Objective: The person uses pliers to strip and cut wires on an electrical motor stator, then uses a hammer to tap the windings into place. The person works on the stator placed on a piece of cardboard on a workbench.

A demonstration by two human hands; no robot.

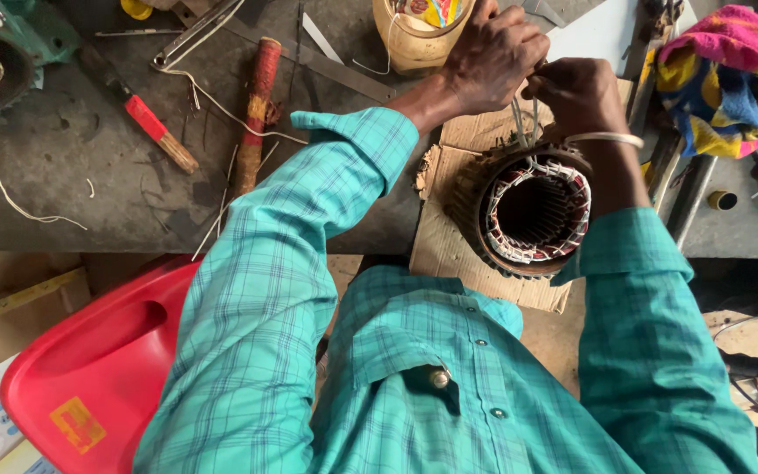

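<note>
Left hand [495, 54] and right hand [577, 93] meet just above the motor stator [532, 211], both pinched closed on the white lead wires [524, 118] rising from its copper windings, apparently pulling them taut so they stay clear of the core. Stator sits upright, bore up, on a cardboard sheet [449, 254] at the desk [89, 167] edge, likely as padding. Behind: tan tub [410, 44]; left: red-handled tool [151, 127], wrapped stick [256, 110]; right: colourful cloth [730, 75]. Red plastic chair [89, 369] below left.

Soft even daylight, sharp focus
</note>
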